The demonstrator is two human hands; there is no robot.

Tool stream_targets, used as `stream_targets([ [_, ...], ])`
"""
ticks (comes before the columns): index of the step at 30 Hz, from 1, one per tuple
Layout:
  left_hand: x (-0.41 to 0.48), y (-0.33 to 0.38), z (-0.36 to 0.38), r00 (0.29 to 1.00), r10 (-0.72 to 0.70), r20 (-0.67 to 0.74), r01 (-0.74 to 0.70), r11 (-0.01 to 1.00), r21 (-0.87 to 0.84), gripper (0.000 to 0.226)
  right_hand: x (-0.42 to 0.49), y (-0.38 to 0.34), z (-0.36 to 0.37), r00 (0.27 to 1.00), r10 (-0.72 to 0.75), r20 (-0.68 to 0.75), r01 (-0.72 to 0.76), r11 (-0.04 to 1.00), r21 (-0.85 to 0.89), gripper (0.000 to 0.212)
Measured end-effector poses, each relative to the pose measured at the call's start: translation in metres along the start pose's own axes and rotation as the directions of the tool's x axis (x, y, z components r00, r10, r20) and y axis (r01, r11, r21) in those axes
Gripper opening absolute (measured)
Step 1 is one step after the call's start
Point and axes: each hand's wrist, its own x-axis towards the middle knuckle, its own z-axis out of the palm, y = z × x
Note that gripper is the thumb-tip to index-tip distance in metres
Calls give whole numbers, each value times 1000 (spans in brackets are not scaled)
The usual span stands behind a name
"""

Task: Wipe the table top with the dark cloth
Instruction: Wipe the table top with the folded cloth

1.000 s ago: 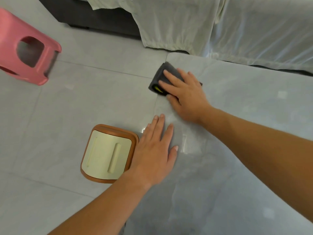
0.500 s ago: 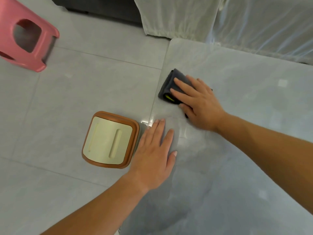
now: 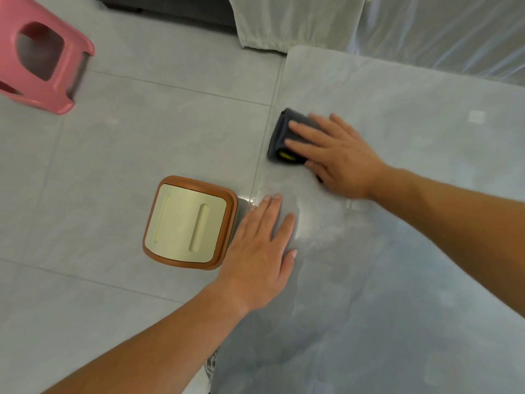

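A folded dark grey cloth with a yellow patch lies on the pale grey glossy table top, close to its left edge. My right hand presses flat on the cloth with straight fingers, covering most of it. My left hand rests flat on the table top near the same edge, closer to me, palm down and fingers straight, holding nothing.
Below the table's left edge, a brown stool with a cream seat stands on the tiled floor. A pink plastic stool is at the far left. White draped fabric and clear plastic sheeting hang beyond the table's far edge.
My right hand has slid the cloth along the left edge of the table toward me. The left hand stays flat in the same place on the table.
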Motion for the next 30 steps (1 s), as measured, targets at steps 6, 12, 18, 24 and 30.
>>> stream_targets([
  [6, -15, 5, 3, 1000, -2, 16, 2, 1000, -6, 63, 16, -43, 10, 889, 438, -132, -417, 895, 159, 51],
  [12, -24, 7, 8, 1000, 8, 15, -9, 999, 37, 69, -23, -30, 11, 997, 65, -37, -63, 997, 49, 49],
  [18, -28, 6, 10, 1000, 26, 0, -26, 1000, 15, 67, -15, -73, 20, 895, 422, -146, -398, 902, 165, 50],
  [24, -56, 3, 18, 995, 89, 51, -90, 996, 20, 67, -58, -59, 16, 998, 54, -25, -53, 998, 39, 48],
  [30, -70, 2, 24, 989, 124, 80, -127, 991, 30, 67, -20, -67, 14, 835, 529, -152, -505, 846, 172, 51],
])
